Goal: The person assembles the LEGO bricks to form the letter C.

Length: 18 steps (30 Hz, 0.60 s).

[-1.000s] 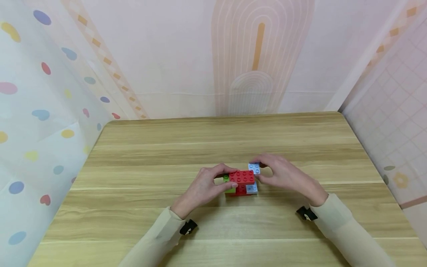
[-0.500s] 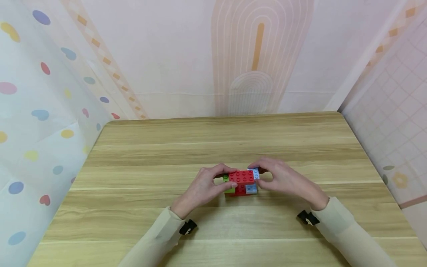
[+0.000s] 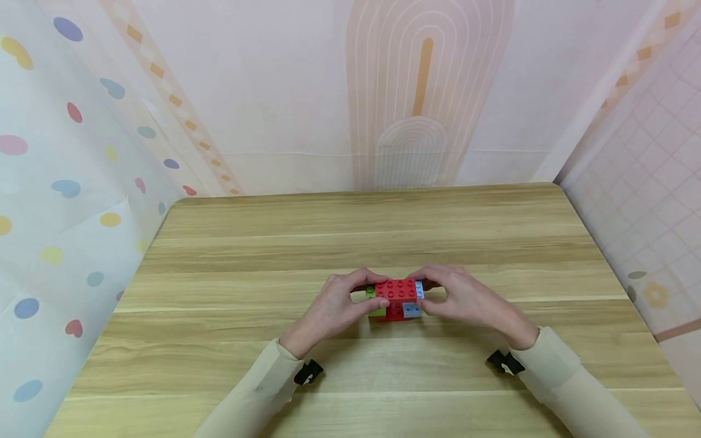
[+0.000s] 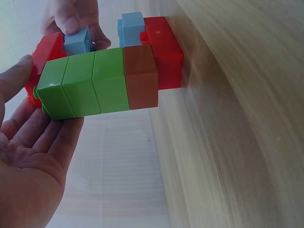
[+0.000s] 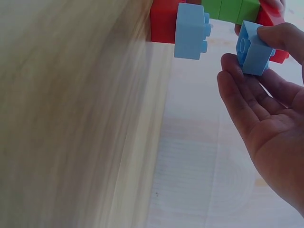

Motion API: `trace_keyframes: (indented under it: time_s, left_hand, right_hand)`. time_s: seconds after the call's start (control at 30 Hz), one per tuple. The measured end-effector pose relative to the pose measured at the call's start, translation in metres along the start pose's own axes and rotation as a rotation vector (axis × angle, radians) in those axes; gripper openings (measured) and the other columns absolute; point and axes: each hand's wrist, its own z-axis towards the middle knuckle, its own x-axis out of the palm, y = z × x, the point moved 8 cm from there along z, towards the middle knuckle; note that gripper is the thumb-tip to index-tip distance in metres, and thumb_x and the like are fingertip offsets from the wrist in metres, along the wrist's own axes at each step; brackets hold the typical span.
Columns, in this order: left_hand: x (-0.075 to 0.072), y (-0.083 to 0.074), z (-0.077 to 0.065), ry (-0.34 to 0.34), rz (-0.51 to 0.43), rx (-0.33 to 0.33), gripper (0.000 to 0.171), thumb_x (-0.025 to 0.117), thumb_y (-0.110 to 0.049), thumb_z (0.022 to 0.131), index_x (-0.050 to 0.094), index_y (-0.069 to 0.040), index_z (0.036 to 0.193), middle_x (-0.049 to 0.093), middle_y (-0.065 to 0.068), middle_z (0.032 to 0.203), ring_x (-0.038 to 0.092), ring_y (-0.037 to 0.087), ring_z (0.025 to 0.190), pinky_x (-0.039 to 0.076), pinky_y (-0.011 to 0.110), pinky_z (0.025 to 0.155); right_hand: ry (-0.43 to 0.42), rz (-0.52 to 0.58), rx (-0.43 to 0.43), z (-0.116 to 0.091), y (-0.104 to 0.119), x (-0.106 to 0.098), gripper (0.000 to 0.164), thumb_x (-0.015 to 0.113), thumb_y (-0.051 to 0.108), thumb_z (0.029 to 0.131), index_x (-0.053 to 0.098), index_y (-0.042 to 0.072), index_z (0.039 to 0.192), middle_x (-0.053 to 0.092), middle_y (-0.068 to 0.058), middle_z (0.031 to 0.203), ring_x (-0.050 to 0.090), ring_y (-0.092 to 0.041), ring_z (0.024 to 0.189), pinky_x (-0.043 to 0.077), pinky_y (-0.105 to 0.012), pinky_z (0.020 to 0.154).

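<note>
In the head view my left hand (image 3: 342,304) pinches the upper red brick (image 3: 397,289) between thumb and fingers. That brick tops a column of green bricks (image 4: 80,83), with an orange-brown brick (image 4: 141,76) below them. A lower red brick (image 4: 164,52) forms the base on the table, and one light-blue brick (image 5: 191,31) sits on its right end. Between thumb and fingers, my right hand (image 3: 465,298) holds another light-blue brick (image 5: 254,47) at the underside of the upper red brick's right end. Whether the two are joined cannot be told. A gap separates the two light-blue bricks.
The wood-grain table (image 3: 274,255) extends around the brick structure. A patterned backdrop (image 3: 290,109) stands along its back edge, and similar sheets rise at both sides. Black wrist devices, a left one (image 3: 309,372) and a right one (image 3: 506,362), hang at the sleeves.
My right hand has brought its light-blue brick toward me and leftward, from behind the upper red brick's right end to under it. The left hand keeps its hold and place.
</note>
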Motion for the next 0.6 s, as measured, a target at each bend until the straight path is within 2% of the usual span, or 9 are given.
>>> trace_keyframes:
  time_s: [0.23,0.4,0.6]
  left_hand:
    - [-0.0001,0.0009,0.0002,-0.005,0.004,-0.006,0.032,0.073,-0.027,0.088,0.066,-0.016,0.117,0.070,-0.007,0.110,0.063,0.008,0.105,0.055,0.037,0.084]
    - [0.0004,0.0012,0.0007,-0.005,-0.009,-0.004,0.031,0.073,-0.025,0.088,0.066,-0.015,0.116,0.070,-0.006,0.109,0.063,0.008,0.104,0.054,0.036,0.088]
    - [-0.0001,0.0000,0.0001,-0.006,0.006,0.000,0.031,0.072,-0.027,0.089,0.066,-0.015,0.117,0.070,-0.005,0.110,0.063,0.008,0.103,0.055,0.040,0.085]
  right_hand:
    - [-0.006,0.031,-0.008,-0.0001,0.0015,0.0016,0.036,0.074,0.017,0.085,0.062,0.012,0.119,0.065,0.006,0.109,0.063,-0.009,0.097,0.054,-0.033,0.086]
    - [-0.006,0.090,0.010,-0.0010,-0.0005,0.0027,0.038,0.074,0.014,0.084,0.062,0.011,0.119,0.065,0.004,0.108,0.064,-0.011,0.097,0.055,-0.032,0.085]
    - [-0.020,0.193,0.038,-0.0015,-0.0041,0.0047,0.035,0.073,0.010,0.085,0.063,0.008,0.118,0.065,-0.002,0.106,0.065,-0.013,0.093,0.056,-0.029,0.079]
